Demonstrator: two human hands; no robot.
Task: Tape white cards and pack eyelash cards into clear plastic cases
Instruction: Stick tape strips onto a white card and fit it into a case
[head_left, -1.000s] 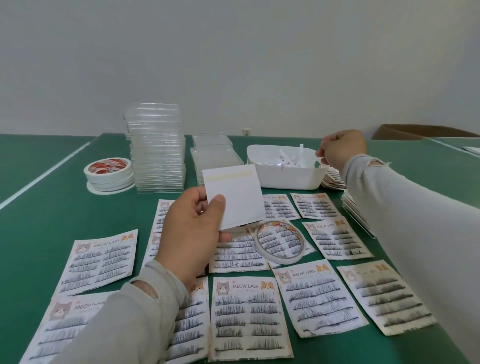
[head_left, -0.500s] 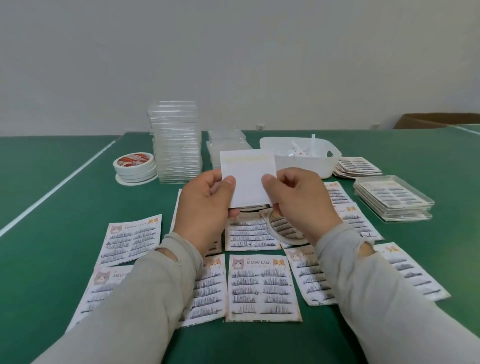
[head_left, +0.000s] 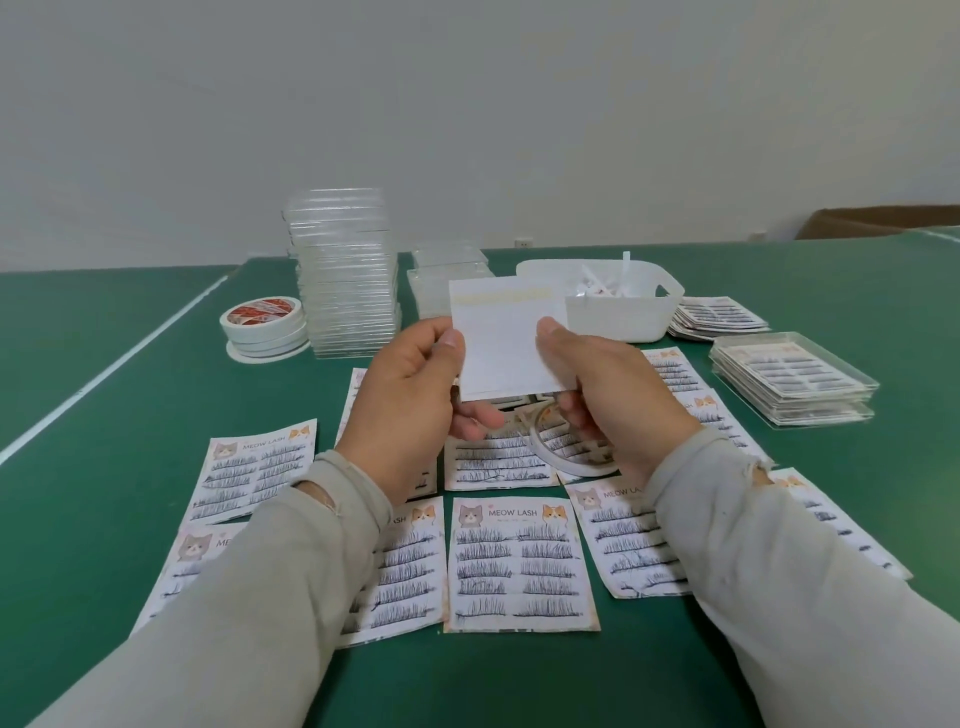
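Observation:
A white card with a yellowish tape strip along its top edge is held upright above the table. My left hand pinches its left edge and my right hand pinches its right edge. Below the card lies a roll of tape on top of eyelash cards. Several printed eyelash cards are spread flat on the green table under my forearms. A tall stack of empty clear plastic cases stands at the back left.
Rolls of tape are stacked left of the clear cases. A white bin with paper strips sits behind the card. Filled clear cases are piled at the right, with a pile of eyelash cards behind them. A cardboard box is far right.
My right hand came back from the white bin and took the card's right edge. Both hands now hold the card.

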